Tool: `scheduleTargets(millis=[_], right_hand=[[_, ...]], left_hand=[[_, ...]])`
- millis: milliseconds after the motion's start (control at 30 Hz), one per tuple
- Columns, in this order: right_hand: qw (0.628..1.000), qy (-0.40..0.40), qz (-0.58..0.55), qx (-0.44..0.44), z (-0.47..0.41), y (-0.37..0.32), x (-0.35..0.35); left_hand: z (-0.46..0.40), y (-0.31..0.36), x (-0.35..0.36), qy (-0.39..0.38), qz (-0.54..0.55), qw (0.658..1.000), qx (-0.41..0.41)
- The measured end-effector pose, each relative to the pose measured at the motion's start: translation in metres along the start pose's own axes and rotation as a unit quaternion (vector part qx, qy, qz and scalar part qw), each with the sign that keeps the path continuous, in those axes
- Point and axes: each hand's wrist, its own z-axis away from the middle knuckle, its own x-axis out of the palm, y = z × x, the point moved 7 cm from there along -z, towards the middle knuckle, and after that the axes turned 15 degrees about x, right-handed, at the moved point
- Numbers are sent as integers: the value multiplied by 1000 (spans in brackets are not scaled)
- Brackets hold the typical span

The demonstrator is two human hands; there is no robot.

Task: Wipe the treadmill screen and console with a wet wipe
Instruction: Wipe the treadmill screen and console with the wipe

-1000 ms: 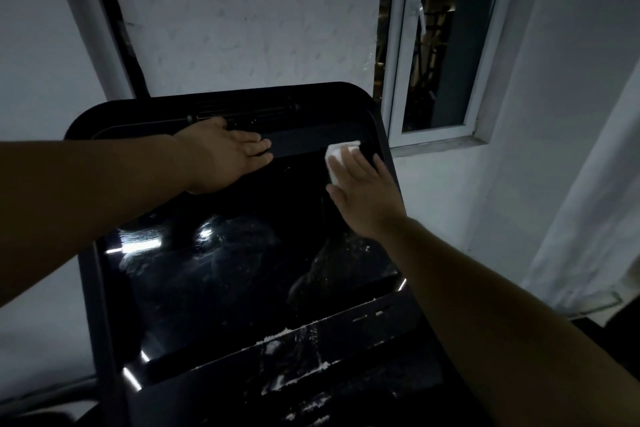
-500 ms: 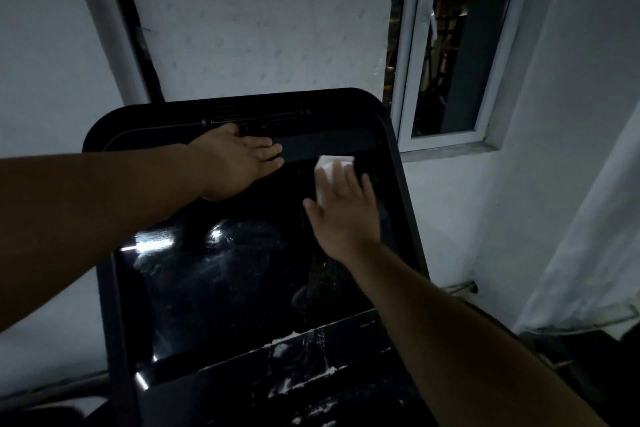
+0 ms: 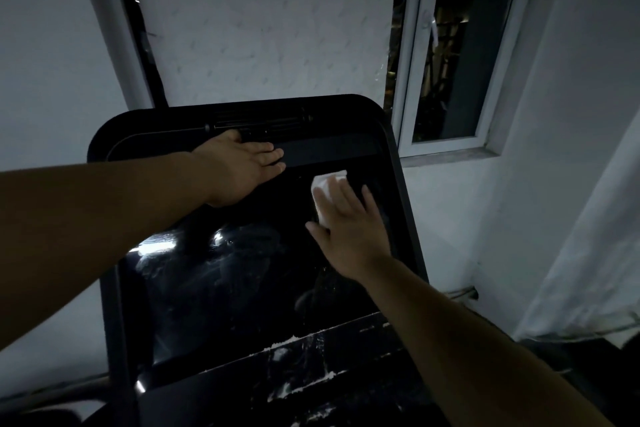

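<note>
1. Head view: right hand [image 3: 349,222] flat, fingers straight and spread, pressing a white wet wipe [image 3: 327,185] against the upper right part of the dark glossy treadmill screen [image 3: 242,281]; wipe mostly under the fingers, its top edge showing just below the matte band at the screen's top.
2. Left hand [image 3: 242,168] released and flat, palm down, fingers straight and together, resting on the top of the console [image 3: 349,111] near the vent slot [image 3: 263,123]; holding nothing; fingertips just left of the wipe, apart from it.
3. Screen tilted back, streaky with bright reflections at lower left; white smears and specks on the black lower console panel [image 3: 311,367] below the screen.
4. Behind: white wall [image 3: 41,62]; textured white board [image 3: 263,28] straight above the console; white-framed window [image 3: 457,55] at upper right, dark outside; pale curtain [image 3: 595,236] hanging at far right.
5. Lighting dim; fine detail of the console hard to make out.
</note>
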Motion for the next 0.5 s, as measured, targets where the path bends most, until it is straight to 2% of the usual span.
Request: scheduleTargets(millis=[167,333,467,500], right_hand=[[995,20,11,95,-9,49,-8],[999,11,26,-23,16,30,10],[996,25,10,83,15,60,8],[996,27,9,84,19,53,9]], left_hand=[[-3,-2,10,6,-1,1000,-8],[-5,-2,8,8,1,1000,-5],[-3,0,10,6,9,1000,-8],[-3,1,9,6,12,1000,-8]])
